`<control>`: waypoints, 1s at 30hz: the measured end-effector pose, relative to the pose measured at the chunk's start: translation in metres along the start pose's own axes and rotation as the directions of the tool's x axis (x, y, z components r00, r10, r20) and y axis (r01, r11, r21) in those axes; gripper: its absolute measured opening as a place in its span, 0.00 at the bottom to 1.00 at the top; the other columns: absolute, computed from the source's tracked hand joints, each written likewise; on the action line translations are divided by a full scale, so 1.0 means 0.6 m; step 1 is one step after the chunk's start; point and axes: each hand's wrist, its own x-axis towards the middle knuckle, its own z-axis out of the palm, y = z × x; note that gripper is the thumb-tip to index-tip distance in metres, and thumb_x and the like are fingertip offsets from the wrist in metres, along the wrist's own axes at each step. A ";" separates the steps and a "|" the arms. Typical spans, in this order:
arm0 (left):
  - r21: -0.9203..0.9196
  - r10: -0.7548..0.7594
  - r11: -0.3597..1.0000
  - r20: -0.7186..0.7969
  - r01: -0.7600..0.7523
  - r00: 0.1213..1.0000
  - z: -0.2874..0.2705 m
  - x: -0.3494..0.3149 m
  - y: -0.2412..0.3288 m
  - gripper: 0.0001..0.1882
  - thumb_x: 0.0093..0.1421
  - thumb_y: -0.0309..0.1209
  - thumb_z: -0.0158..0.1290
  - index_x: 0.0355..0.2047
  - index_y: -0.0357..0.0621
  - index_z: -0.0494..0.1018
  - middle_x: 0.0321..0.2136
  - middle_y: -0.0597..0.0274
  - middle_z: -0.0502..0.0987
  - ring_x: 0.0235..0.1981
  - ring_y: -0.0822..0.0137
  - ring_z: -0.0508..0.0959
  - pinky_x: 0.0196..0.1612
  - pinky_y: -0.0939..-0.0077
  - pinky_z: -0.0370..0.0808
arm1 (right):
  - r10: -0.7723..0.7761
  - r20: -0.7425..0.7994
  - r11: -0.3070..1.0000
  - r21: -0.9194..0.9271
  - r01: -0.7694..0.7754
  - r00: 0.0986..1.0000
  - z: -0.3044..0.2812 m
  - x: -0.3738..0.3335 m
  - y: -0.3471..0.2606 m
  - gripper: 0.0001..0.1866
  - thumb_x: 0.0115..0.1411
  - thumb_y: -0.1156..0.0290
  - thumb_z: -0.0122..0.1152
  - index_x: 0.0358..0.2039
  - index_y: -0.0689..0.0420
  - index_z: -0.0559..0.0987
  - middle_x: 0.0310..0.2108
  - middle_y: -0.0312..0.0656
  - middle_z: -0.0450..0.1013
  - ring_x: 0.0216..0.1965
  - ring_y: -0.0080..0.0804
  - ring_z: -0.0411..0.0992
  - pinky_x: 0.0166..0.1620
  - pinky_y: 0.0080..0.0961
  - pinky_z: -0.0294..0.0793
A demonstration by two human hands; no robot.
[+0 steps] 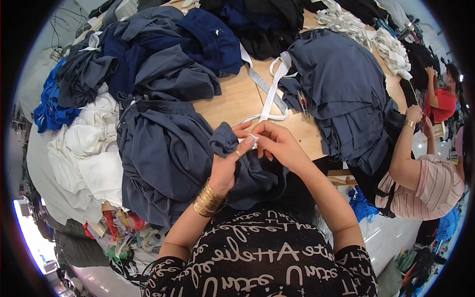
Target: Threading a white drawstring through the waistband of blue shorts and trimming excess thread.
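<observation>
My left hand (226, 168), wearing a ring and gold bangles, is closed on a gathered edge of a dark grey garment (252, 185). The cloth bunches over my fingers and hangs down toward my lap. My right hand (278, 142) pinches a small white piece (254, 141) against my left thumb; whether it is the end of the band is hidden by my fingers. From just beyond my hands, a flat white band (270, 101) runs away across the table, beside a grey strip (260, 80). Thread snips (303, 105) lie to the right of the band.
Grey garments are heaped left (163, 143) and right (341, 89) on the wooden table (217, 107). Navy (210, 42), black (262, 24), white (89, 148) and blue cloth (52, 106) surround them. Two people work on the right, the nearer in a striped shirt (420, 185).
</observation>
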 end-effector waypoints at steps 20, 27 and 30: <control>-0.408 -0.184 0.810 0.507 0.422 0.842 0.015 0.032 0.039 0.35 0.53 0.28 0.47 0.61 0.40 0.50 0.58 0.52 0.59 0.20 0.81 0.60 0.26 0.92 0.61 | -0.371 -0.310 0.925 -0.043 0.377 0.876 -0.040 -0.051 -0.094 0.08 0.60 0.73 0.51 0.35 0.65 0.73 0.29 0.43 0.74 0.28 0.26 0.74 0.35 0.20 0.73; 0.165 -0.354 0.935 0.521 0.315 0.777 0.036 0.052 0.043 0.30 0.53 0.33 0.55 0.55 0.39 0.61 0.35 0.65 0.73 0.29 0.78 0.71 0.32 0.87 0.66 | -0.265 -0.114 0.946 -0.223 0.235 0.957 -0.024 -0.073 -0.088 0.05 0.57 0.76 0.54 0.31 0.64 0.74 0.29 0.38 0.74 0.30 0.24 0.73 0.34 0.19 0.71; 0.199 -0.282 0.957 0.474 0.211 0.834 0.041 0.054 0.041 0.28 0.51 0.31 0.59 0.51 0.38 0.65 0.37 0.65 0.73 0.36 0.77 0.71 0.36 0.85 0.68 | -0.690 0.158 0.342 -0.789 0.511 0.707 -0.031 -0.083 -0.091 0.07 0.47 0.77 0.59 0.30 0.57 0.76 0.33 0.38 0.74 0.33 0.37 0.72 0.35 0.27 0.69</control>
